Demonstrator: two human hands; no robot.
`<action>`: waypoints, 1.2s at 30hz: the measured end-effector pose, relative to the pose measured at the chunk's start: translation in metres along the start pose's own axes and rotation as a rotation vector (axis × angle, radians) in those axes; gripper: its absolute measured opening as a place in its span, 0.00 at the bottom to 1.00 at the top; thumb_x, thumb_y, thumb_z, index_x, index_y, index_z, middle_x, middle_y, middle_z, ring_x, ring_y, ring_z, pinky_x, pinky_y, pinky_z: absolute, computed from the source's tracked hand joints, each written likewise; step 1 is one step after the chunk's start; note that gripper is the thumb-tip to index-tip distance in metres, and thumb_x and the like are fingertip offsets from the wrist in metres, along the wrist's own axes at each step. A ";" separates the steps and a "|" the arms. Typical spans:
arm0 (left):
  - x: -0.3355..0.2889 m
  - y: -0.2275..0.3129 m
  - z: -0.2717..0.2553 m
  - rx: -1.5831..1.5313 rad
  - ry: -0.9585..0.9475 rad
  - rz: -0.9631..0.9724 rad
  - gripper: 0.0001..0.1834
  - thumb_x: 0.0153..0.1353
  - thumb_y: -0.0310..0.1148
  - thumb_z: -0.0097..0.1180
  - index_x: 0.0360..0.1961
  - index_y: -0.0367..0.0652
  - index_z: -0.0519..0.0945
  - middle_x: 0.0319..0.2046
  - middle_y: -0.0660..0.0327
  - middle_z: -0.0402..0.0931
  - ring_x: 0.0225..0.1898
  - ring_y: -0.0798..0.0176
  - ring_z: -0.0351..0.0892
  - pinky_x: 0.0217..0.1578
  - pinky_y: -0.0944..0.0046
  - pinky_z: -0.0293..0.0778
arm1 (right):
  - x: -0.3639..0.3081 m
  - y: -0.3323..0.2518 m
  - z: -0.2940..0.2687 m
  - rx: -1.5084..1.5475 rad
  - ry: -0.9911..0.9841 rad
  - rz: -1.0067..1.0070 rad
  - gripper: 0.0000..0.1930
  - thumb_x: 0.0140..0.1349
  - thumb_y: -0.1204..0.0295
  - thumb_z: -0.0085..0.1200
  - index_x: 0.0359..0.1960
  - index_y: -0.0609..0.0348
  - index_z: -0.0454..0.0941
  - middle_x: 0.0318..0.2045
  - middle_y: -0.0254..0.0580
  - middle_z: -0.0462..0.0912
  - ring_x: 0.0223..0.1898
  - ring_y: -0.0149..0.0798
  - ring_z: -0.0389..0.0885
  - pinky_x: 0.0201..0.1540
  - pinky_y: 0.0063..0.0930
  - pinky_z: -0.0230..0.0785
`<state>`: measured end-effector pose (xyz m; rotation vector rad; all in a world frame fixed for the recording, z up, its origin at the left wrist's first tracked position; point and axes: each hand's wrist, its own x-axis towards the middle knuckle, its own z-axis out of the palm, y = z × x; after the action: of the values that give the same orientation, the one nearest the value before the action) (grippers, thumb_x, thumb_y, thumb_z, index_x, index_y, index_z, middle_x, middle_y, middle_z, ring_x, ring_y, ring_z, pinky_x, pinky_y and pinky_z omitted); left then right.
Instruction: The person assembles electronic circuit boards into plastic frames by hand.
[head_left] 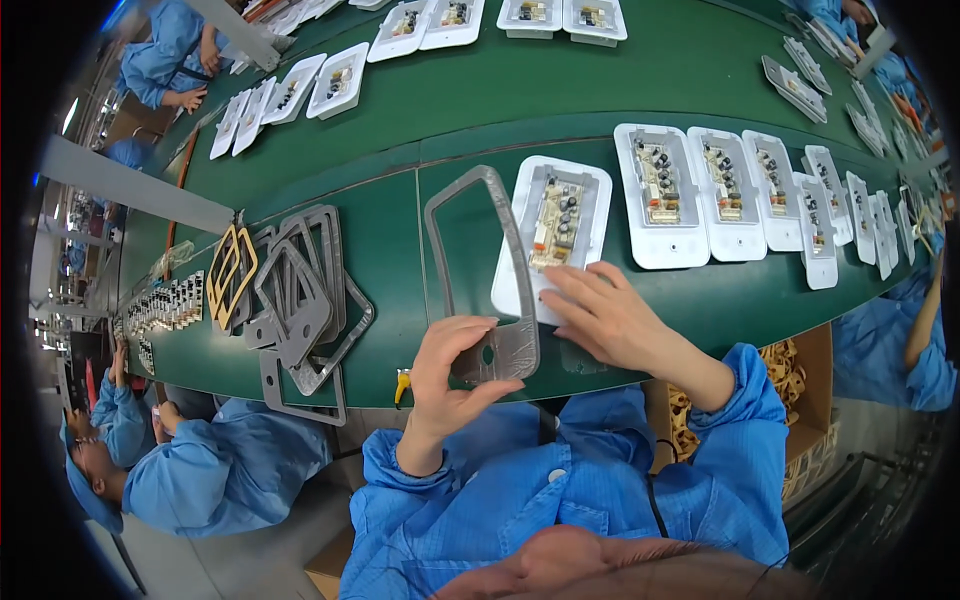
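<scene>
My left hand (pixel 452 375) grips a grey gasket frame (pixel 512 335) by its wide lower end, thumb on one side and fingers on the other. The frame is tilted up, with a large rectangular opening and a small hole near the grip. Just right of it, a white plastic housing (pixel 508 288) lies on the green bench, a circuit board (pixel 558 225) with black capacitors and orange parts inside. Over the near end of this housing is my right hand (pixel 600 315), fingers stretched out and slightly apart, fingertips at the housing's edge. Nothing shows in that hand.
Grey gasket frames (pixel 300 300) lie piled at left beside yellowish ones (pixel 232 265). Several white housings with boards (pixel 665 245) line the right. More housings (pixel 338 85) sit across the green bench (pixel 400 220). A yellow-handled tool (pixel 403 385) is at the near edge; a cardboard box (pixel 818 370) stands below. Co-workers (pixel 220 460) sit nearby.
</scene>
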<state>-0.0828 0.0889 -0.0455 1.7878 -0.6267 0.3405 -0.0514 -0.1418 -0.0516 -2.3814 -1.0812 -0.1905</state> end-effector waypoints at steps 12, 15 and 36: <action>0.016 0.000 0.006 0.220 -0.194 0.047 0.31 0.31 0.31 0.71 0.40 0.36 0.73 0.38 0.53 0.75 0.40 0.51 0.73 0.39 0.59 0.69 | 0.044 0.042 -0.024 0.504 0.355 0.578 0.13 0.52 0.70 0.56 0.37 0.62 0.73 0.30 0.36 0.75 0.27 0.25 0.71 0.27 0.19 0.64; 0.017 0.004 0.010 0.261 -0.207 0.069 0.31 0.30 0.31 0.71 0.40 0.36 0.73 0.37 0.53 0.75 0.39 0.51 0.74 0.38 0.58 0.69 | 0.069 0.063 -0.025 0.484 0.255 0.662 0.15 0.54 0.63 0.54 0.37 0.61 0.73 0.28 0.33 0.74 0.23 0.22 0.69 0.22 0.16 0.61; 0.003 0.011 -0.002 0.393 -0.140 0.080 0.32 0.30 0.33 0.70 0.40 0.35 0.72 0.37 0.52 0.75 0.38 0.51 0.74 0.37 0.58 0.70 | 0.043 0.027 -0.002 0.918 -0.042 0.897 0.10 0.60 0.69 0.46 0.35 0.65 0.67 0.17 0.36 0.72 0.15 0.25 0.72 0.12 0.17 0.61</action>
<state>-0.0859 0.0879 -0.0346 2.1802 -0.7706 0.4169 -0.0021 -0.1293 -0.0462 -1.7620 0.0298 0.5537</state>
